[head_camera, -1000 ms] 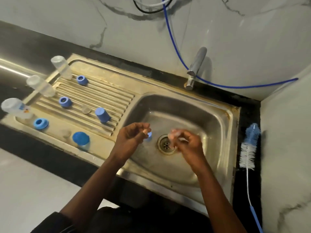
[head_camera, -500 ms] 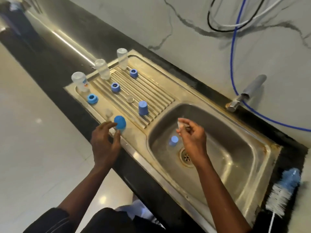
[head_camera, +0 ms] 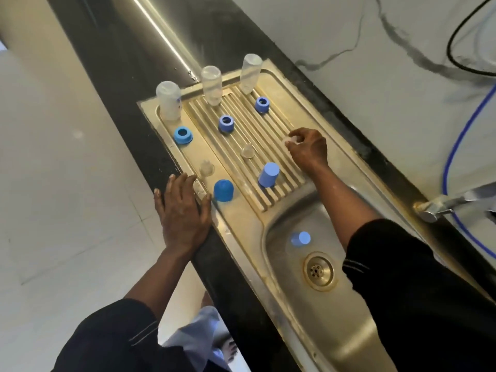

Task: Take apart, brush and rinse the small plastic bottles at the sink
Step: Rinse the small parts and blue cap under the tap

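Observation:
Three clear bottles (head_camera: 169, 100) stand upside down along the far end of the steel drainboard (head_camera: 271, 84). Blue screw rings (head_camera: 183, 135) and blue caps (head_camera: 223, 190) lie spread over the drainboard, with clear teats (head_camera: 247, 151) between them. My right hand (head_camera: 308, 149) is over the ribbed part and pinches a small clear teat (head_camera: 292, 139) at its fingertips. My left hand (head_camera: 185, 208) rests flat on the counter edge beside the darker blue cap, fingers straight, holding nothing. One pale blue cap (head_camera: 301, 238) lies in the sink basin (head_camera: 357, 339).
The drain (head_camera: 318, 270) sits in the basin's middle. The tap (head_camera: 451, 205) juts in from the right, with a blue hose (head_camera: 456, 146) running up the marble wall. Black counter borders the sink; the floor lies to the left.
My right hand carried the clear teat from above the basin to the ribbed drainboard. My left hand settled flat on the counter edge. The view swung left, and the brush left the frame.

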